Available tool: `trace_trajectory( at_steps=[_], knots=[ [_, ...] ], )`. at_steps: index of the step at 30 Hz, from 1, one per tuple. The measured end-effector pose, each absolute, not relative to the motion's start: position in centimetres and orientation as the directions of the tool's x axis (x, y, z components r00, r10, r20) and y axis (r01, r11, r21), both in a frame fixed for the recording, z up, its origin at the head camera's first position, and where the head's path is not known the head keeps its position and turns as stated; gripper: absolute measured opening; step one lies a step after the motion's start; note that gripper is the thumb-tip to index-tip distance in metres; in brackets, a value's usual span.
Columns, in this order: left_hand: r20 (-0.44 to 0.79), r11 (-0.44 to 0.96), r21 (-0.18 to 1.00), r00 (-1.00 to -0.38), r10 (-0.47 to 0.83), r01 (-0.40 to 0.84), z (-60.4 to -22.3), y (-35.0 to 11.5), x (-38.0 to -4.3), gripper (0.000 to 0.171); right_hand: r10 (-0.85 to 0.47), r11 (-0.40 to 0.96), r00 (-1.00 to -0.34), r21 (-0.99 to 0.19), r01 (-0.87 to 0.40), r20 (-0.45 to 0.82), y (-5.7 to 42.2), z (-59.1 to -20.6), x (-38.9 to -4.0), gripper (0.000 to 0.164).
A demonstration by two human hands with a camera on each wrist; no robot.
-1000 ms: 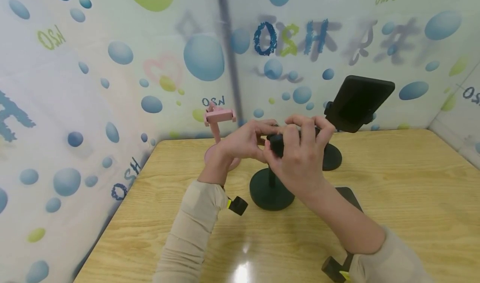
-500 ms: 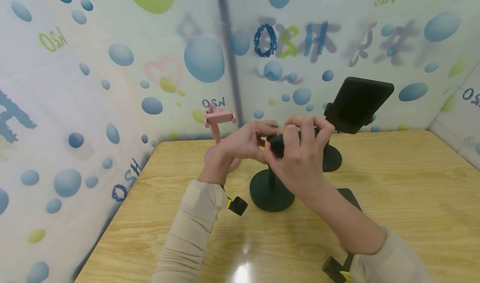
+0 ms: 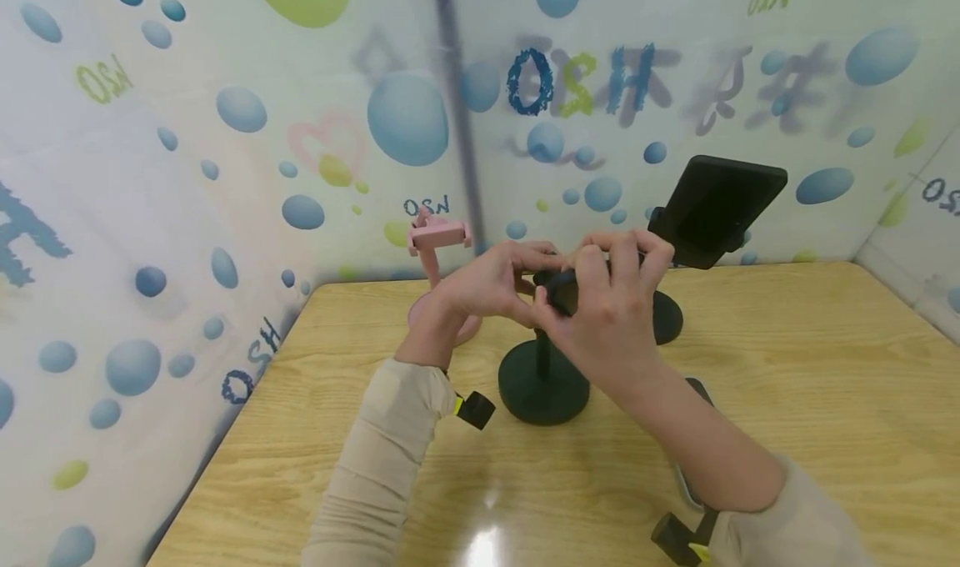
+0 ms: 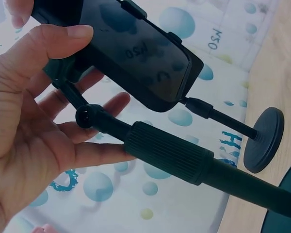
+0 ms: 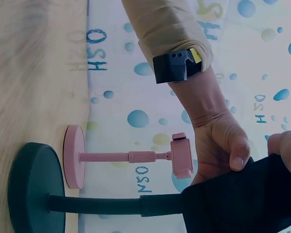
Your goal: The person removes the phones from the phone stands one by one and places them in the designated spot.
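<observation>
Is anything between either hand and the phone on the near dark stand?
Nothing visible: the left hand and right hand both already grip the phone atop the dark stand.

This looks like a small recording booth, not a lived-in room. A light wooden desk (image 3: pixel 787 400) is closed in behind and to the left by screens (image 3: pixel 225 133) printed with blue bubbles and lettering. On the desk stand only phone stands: a pink one (image 3: pixel 435 250) by the corner and black ones (image 3: pixel 543 383) near it.
</observation>
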State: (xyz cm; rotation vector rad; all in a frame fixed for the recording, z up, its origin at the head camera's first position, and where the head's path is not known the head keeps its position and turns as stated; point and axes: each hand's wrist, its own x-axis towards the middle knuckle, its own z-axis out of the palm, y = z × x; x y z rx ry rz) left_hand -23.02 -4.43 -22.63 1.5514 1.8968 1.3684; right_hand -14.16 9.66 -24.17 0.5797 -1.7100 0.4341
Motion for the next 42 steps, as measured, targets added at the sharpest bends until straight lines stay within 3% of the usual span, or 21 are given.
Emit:
trace_trajectory(
  at_steps=[10,21,28,31,42],
  knots=[
    [0.294,-0.059,0.820,-0.331,0.897,0.569,-23.7,-4.6,-24.4,0.052,-0.163,0.807,-0.178,0.027,-0.590,0.971,9.7,-24.1,-14.0,0.028],
    [0.280,-0.031,0.818,-0.350,0.894,0.575,-23.7,-4.7,-24.3,0.052,-0.169,0.800,-0.185,0.025,-0.599,0.968,9.6,-24.3,-14.0,0.028],
    [0.251,0.012,0.813,-0.368,0.895,0.582,-23.5,-4.7,-24.3,0.052,-0.213,0.783,-0.108,0.104,-0.614,0.971,9.1,-24.5,-14.0,0.027],
    [0.242,0.023,0.814,-0.375,0.895,0.580,-23.4,-4.7,-24.3,0.052,-0.208,0.776,-0.104,0.100,-0.622,0.973,9.1,-24.5,-14.0,0.027],
    [0.221,0.021,0.831,-0.364,0.905,0.555,-23.5,-4.9,-24.3,0.070,-0.247,0.736,-0.149,0.085,-0.672,0.958,9.4,-24.7,-13.8,0.021]
  ],
)
